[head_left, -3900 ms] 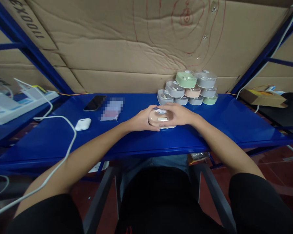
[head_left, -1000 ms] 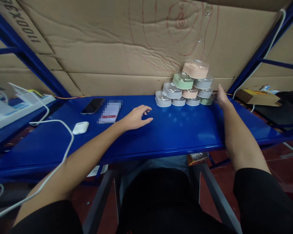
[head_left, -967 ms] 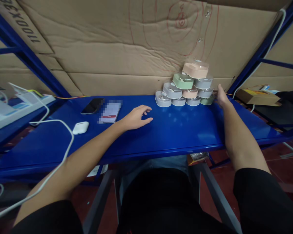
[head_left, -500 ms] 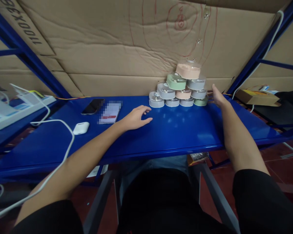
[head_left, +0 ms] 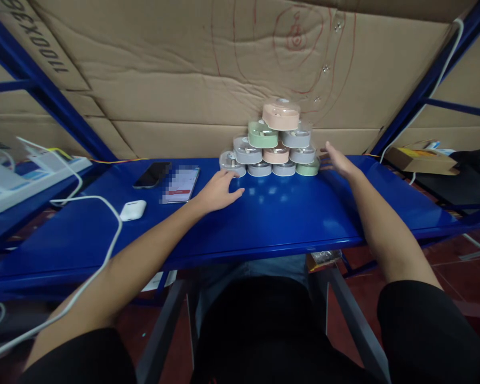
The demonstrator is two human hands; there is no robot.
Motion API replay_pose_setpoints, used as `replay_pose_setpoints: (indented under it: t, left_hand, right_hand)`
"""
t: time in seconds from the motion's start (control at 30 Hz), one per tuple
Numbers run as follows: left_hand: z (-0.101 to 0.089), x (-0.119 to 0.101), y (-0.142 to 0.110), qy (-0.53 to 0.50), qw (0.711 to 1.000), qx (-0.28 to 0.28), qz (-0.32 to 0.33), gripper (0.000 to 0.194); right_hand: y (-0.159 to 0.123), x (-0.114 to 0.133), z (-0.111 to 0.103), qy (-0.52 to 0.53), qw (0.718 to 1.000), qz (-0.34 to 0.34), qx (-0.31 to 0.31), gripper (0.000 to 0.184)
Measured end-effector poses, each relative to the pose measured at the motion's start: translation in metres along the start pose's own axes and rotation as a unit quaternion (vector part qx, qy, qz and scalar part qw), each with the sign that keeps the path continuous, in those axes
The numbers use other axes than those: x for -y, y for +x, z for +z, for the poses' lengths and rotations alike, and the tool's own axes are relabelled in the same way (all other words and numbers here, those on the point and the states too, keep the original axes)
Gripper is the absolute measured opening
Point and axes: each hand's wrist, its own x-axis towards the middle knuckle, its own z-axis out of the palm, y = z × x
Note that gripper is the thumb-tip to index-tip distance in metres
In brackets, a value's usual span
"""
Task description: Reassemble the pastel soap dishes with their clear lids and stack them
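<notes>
A pyramid of several small round cases point(head_left: 274, 143) in grey, green and peach stands at the back of the blue metal shelf point(head_left: 288, 213), against the cardboard wall. A peach case point(head_left: 280, 113) caps the pile. My left hand point(head_left: 218, 191) lies open on the shelf, fingertips by the grey case at the pile's left end point(head_left: 232, 163). My right hand point(head_left: 339, 162) is open, its fingers flat against the green case at the pile's right end point(head_left: 308, 168). Neither hand holds anything.
A black phone point(head_left: 152, 175), a card or small booklet point(head_left: 180, 184) and a white earbud case point(head_left: 133, 209) lie left on the shelf. A white cable point(head_left: 104, 213) crosses my left forearm. A yellow-brown box point(head_left: 422, 158) sits at right. Blue rack posts frame both sides.
The peach case I held in both hands now tops the pile. In the last second the whole pile has slid left along the shelf, my right hand following it and my left hand nearing its left end.
</notes>
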Motion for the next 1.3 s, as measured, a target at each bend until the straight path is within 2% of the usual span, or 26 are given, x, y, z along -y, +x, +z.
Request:
replay_pose_setpoints:
  t: [0.13, 0.37, 0.63, 0.97, 1.3]
  left_hand:
    - [0.001, 0.004, 0.001, 0.009, 1.0, -0.004, -0.01, 0.051]
    - [0.004, 0.008, 0.001, 0.009, 0.999, -0.002, -0.032, 0.05]
    - [0.005, 0.01, 0.001, 0.005, 0.999, 0.013, -0.053, 0.053]
    - [0.004, 0.007, 0.001, 0.039, 0.996, 0.036, -0.074, 0.061]
    - [0.008, 0.017, 0.002, 0.022, 0.998, 0.012, -0.057, 0.052]
  right_hand:
    - [0.002, -0.005, 0.012, 0.001, 1.0, -0.028, 0.013, 0.075]
    - [-0.001, -0.007, 0.028, -0.003, 0.996, -0.074, 0.04, 0.064]
    - [-0.007, -0.005, 0.036, 0.013, 0.994, -0.083, 0.071, 0.062]
    - [-0.015, 0.0, 0.04, 0.031, 0.993, -0.085, 0.073, 0.056]
    - [-0.017, -0.001, 0.047, 0.043, 0.989, -0.101, 0.097, 0.05]
